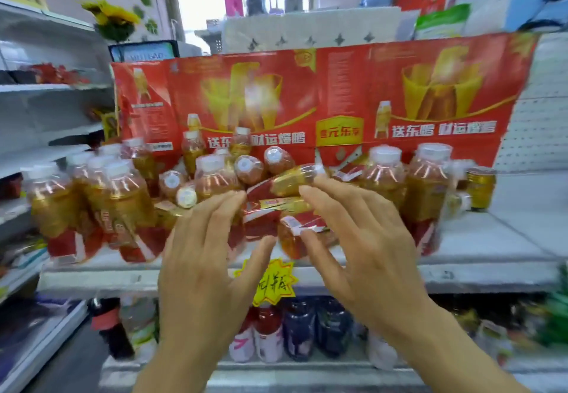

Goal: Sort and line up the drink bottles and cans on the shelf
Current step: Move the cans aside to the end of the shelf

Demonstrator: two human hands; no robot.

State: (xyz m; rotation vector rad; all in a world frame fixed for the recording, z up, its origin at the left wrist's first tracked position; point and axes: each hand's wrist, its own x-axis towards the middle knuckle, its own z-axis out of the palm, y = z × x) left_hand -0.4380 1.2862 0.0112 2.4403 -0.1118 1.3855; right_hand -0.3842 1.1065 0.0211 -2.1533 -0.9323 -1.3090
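Bottles [123,205] at 9 o'clock: clear glossy plastic, shiny film labels. Can [481,188] at 3 o'clock: gold metallic sheen. Shelf [491,239]: matt white. Banner [338,91]: glossy, creased.

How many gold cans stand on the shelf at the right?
1. A single gold can stands upright at the right end of the shelf, just beyond the rightmost standing bottle. Others may be hidden behind the bottles.
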